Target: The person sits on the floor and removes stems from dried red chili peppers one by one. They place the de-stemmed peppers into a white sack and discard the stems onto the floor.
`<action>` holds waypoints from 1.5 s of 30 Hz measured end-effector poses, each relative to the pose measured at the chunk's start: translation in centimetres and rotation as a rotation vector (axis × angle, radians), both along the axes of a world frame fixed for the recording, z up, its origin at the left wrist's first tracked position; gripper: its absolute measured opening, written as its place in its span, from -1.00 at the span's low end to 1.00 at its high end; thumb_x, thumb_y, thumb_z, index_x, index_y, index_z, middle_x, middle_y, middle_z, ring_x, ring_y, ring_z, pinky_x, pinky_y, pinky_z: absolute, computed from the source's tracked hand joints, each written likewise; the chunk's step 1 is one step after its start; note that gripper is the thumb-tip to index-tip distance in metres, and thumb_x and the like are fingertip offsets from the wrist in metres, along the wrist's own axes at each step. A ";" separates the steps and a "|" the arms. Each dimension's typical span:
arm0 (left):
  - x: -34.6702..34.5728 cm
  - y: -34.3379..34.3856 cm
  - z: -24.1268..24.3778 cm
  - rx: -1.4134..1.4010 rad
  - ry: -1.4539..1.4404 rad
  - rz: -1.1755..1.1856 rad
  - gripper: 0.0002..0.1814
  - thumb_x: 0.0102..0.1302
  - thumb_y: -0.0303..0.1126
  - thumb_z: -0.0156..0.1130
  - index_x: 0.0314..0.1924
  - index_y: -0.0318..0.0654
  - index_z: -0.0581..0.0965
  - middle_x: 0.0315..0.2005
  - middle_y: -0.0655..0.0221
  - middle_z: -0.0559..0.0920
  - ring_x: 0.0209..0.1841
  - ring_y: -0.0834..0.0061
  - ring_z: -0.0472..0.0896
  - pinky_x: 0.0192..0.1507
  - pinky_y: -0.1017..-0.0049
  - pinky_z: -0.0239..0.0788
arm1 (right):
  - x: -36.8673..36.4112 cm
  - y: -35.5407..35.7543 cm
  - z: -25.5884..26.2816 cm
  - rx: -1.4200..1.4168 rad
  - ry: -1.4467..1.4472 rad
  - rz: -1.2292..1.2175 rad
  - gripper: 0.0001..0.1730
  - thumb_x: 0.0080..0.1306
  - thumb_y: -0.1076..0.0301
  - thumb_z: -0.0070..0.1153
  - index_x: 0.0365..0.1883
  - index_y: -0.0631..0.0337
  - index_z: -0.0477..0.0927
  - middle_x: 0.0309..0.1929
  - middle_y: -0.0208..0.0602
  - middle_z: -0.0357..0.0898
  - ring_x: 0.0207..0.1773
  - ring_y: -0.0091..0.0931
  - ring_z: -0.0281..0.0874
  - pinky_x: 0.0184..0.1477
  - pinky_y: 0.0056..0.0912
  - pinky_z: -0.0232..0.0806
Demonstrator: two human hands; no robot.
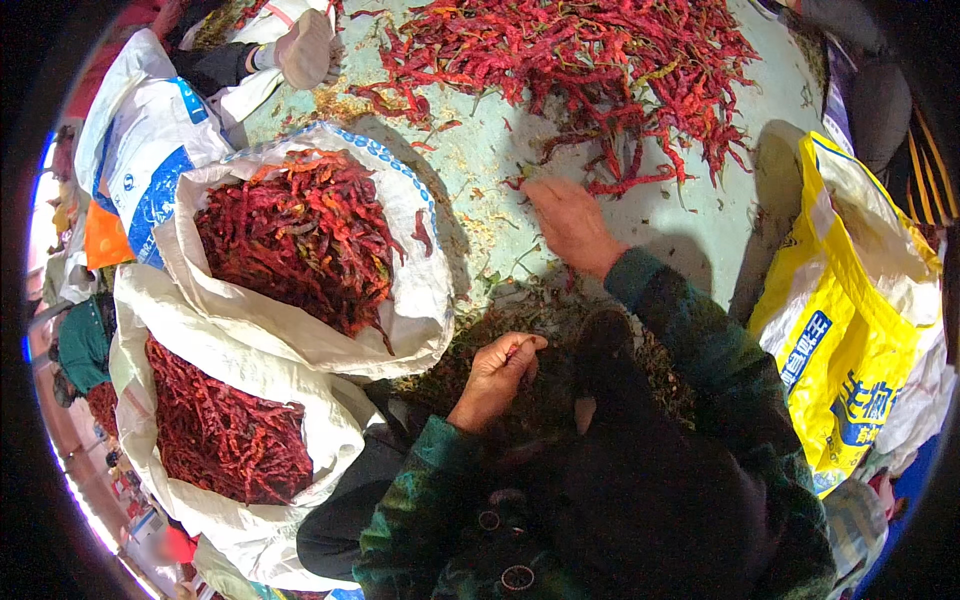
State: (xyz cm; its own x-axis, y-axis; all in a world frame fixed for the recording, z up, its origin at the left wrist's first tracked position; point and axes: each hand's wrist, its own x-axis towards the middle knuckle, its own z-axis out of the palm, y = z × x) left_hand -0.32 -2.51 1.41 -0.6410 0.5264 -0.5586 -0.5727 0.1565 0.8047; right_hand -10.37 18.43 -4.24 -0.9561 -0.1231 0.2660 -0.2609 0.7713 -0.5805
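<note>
My left hand (499, 379) is closed over the littered floor in front of me, with a bit of a red chili pepper (513, 350) showing between thumb and fingers. Farther out, my right hand (574, 225) reaches down to the pale work surface (495, 217). A small dark red chili (516, 182) lies right at its fingertips; whether they grip it is hidden. Beyond that hand spreads a large heap of dried red chilies (570, 52), some with green stems. Loose stems and leaf scraps (517, 259) lie between my two hands.
Two open white woven sacks, an upper one (427, 300) and a lower one (337, 442), hold red chilies at left. A yellow-and-white printed sack (840, 322) stands open at right. Another person's shoe (306, 49) rests near the heap. Plant debris (465, 352) covers the floor by my feet.
</note>
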 end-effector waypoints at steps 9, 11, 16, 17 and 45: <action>-1.6 0.5 0.6 -0.013 -0.238 0.337 -0.85 0.32 -0.32 0.12 -0.25 -0.25 0.51 -0.69 0.58 0.35 -0.68 0.73 0.22 -0.65 0.64 0.03 | -3.2 1.5 -0.9 0.244 -0.050 0.347 -0.49 0.07 0.60 -0.07 0.07 0.24 0.35 -0.09 -0.19 0.44 -0.09 -0.20 0.36 -0.09 -0.18 0.28; -2.2 1.0 1.1 0.052 -0.406 0.453 -0.80 0.31 -0.28 0.13 -0.23 -0.27 0.53 -0.66 0.57 0.36 -0.66 0.69 0.23 -0.63 0.63 0.04 | -3.3 1.4 -1.0 0.237 -0.075 0.342 -0.48 0.07 0.60 -0.06 0.07 0.24 0.34 -0.14 -0.17 0.44 -0.11 -0.18 0.38 -0.11 -0.16 0.28; -2.4 1.9 -0.1 0.108 -0.373 0.566 -0.77 0.30 -0.26 0.14 -0.18 -0.26 0.51 -0.51 0.48 0.49 -0.62 0.69 0.27 -0.60 0.64 0.08 | -2.0 0.6 -0.9 -0.048 -0.080 0.102 -0.52 0.06 0.58 0.01 0.02 0.29 0.34 -0.30 -0.17 0.47 -0.27 -0.20 0.46 -0.24 -0.18 0.34; -2.4 2.2 -0.2 0.106 -0.351 0.595 -0.79 0.30 -0.27 0.15 -0.18 -0.24 0.51 -0.49 0.46 0.51 -0.62 0.69 0.27 -0.60 0.64 0.09 | -0.7 -0.2 -0.4 -0.180 -0.122 0.094 -0.53 0.07 0.58 0.01 0.02 0.29 0.34 -0.32 -0.16 0.48 -0.30 -0.22 0.48 -0.27 -0.21 0.34; -1.9 4.7 -0.3 0.004 -0.265 0.521 -0.84 0.26 -0.32 0.20 -0.25 -0.24 0.52 -0.62 0.57 0.40 -0.68 0.76 0.26 -0.70 0.74 -0.02 | 12.2 -2.0 2.9 -0.338 -0.090 -0.093 -0.80 0.07 0.50 0.05 -0.31 0.19 0.38 -0.47 -0.12 0.37 -0.44 -0.11 0.39 -0.44 -0.09 0.25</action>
